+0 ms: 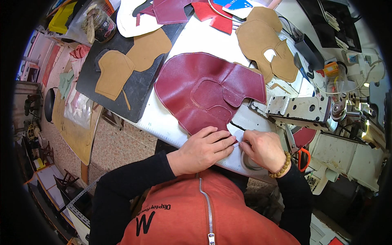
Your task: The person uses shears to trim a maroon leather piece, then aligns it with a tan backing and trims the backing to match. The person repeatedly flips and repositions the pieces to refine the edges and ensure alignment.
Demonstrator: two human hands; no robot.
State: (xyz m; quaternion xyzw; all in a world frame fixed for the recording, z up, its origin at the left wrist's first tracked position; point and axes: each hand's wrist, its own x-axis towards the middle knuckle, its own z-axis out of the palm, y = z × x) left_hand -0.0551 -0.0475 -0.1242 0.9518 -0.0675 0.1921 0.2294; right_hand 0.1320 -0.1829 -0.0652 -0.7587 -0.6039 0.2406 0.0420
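A maroon leather piece (175, 83) with pale stitching lies on the white table, its near corner between my hands. My left hand (202, 150) rests flat on that corner, fingers stretched out over its edge. Just to the right, my right hand (263, 149) is closed, thumb and forefinger pinched at the corner's tip. A thin whitish edge shows by the fingertips, too small to name. Under the right hand is a round, pale ring like a tape roll (250, 164), partly hidden by the palm.
Tan pieces (113, 75) lie on a black mat (92, 79) at the left; more tan pieces (255, 36) lie at the far right. A sewing machine arm (300, 108) juts in from the right. Orange-handled scissors (304, 159) are beside my right wrist.
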